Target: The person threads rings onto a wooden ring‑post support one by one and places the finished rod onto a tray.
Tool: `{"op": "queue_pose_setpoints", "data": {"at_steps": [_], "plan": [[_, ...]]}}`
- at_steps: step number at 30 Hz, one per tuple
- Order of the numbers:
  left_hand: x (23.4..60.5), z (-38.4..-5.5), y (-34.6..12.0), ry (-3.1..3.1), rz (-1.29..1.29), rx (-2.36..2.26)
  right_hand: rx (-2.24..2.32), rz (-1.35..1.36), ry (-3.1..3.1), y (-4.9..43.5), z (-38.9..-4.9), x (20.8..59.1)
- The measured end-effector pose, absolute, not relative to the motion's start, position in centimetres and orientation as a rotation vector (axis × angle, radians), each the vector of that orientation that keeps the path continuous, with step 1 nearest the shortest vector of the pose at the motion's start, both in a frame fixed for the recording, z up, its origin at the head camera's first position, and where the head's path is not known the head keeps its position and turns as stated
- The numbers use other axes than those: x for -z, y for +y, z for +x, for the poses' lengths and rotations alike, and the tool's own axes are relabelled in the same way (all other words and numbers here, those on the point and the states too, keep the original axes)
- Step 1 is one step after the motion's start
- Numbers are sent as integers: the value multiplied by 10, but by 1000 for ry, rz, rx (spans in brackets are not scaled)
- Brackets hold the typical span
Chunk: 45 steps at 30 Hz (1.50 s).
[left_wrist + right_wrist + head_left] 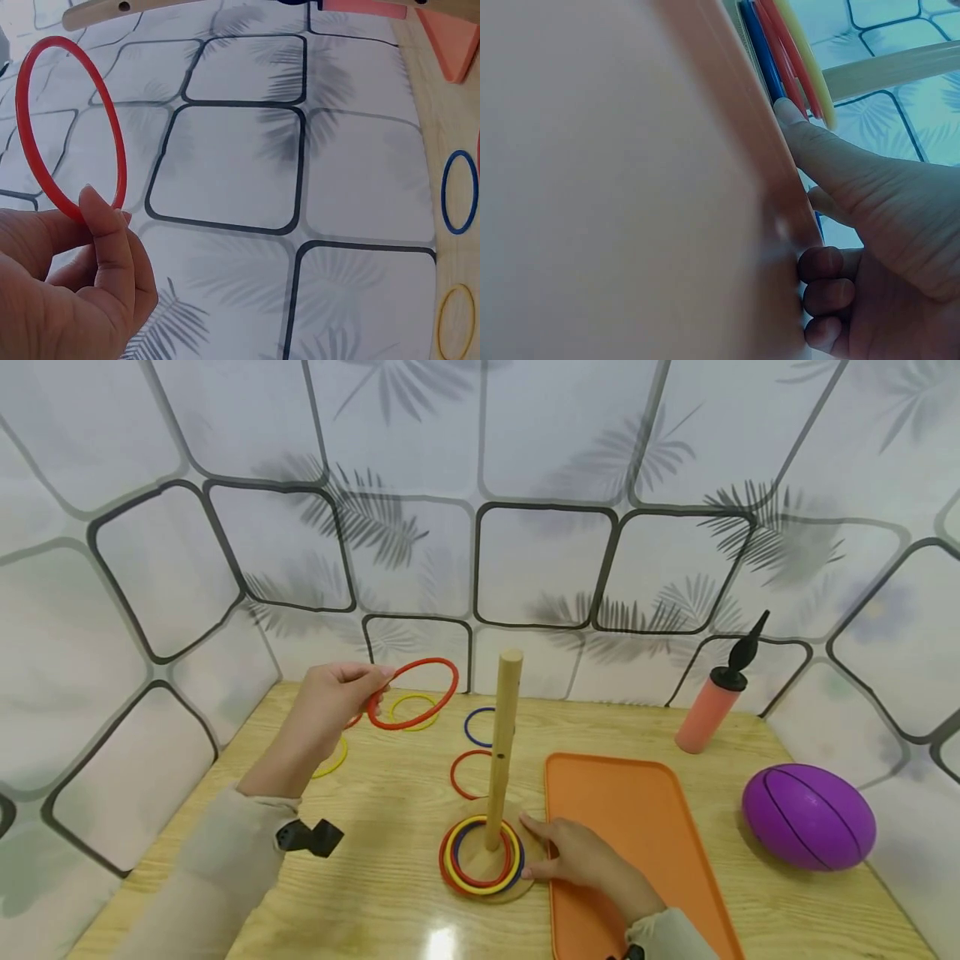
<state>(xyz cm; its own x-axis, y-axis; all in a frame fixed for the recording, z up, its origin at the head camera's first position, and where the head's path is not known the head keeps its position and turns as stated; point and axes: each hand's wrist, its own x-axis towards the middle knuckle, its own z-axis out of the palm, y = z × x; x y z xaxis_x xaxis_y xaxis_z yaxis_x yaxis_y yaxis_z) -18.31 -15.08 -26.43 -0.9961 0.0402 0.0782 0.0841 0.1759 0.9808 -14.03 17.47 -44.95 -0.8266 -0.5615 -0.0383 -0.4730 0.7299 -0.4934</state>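
Observation:
My left hand [337, 702] is raised over the left side of the table. Its thumb and fingers pinch a thin red ring [455, 679], held tilted in the air; the left wrist view shows the pinch at the ring's lower edge. A wooden peg stand [505, 735] stands upright at the middle front. Around its peg, several rings lie on the round base, among them a yellow ring [482, 890]. With thumb and forefinger spread, my right hand [585, 860] grips the base's right edge; the thumb tip touches the blue ring [757, 49]. The other fingers are curled.
Loose rings lie behind the stand: a blue ring [467, 727], a red ring [453, 774] and a yellow ring [412, 697]. More rings are partly hidden behind my left hand. An orange tray [607, 793] lies under my right forearm. Further right are a pink hand pump [708, 714] and a purple rugby ball [808, 817].

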Motion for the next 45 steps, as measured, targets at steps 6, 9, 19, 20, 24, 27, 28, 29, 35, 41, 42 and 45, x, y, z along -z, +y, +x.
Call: {"op": "queue_pose_setpoints", "data": {"at_steps": [6,9,19,20,24,27,28,29,35,41,42,45], "plan": [[247,-182,-146,-2370,-169,1990,715,-809,2738,176,-141,449],[238,-183,-142,-2337,-168,2026,707,-804,2741,176,-141,448],[213,-180,-128,-2288,-198,2039,688,-798,2755,176,-143,450],[211,-180,-126,-2292,-203,2026,685,-798,2758,176,-143,450],[205,-181,-120,-2263,-218,2040,678,-810,2769,176,-143,450],[200,-182,-116,-2229,-224,2089,670,-818,2770,176,-144,450],[198,-182,-114,-2218,-230,2107,664,-814,2767,176,-144,450],[197,-182,-112,-2209,-235,2124,665,-814,2766,175,-144,450],[195,-182,-102,-2199,-261,2164,667,-819,2766,176,-144,450],[199,-184,-92,-2230,-268,2166,662,-824,2757,175,-144,451],[200,-184,-90,-2239,-271,2167,662,-822,2756,175,-144,451],[204,-183,-87,-2244,-264,2180,656,-819,2764,174,-144,451]]}}
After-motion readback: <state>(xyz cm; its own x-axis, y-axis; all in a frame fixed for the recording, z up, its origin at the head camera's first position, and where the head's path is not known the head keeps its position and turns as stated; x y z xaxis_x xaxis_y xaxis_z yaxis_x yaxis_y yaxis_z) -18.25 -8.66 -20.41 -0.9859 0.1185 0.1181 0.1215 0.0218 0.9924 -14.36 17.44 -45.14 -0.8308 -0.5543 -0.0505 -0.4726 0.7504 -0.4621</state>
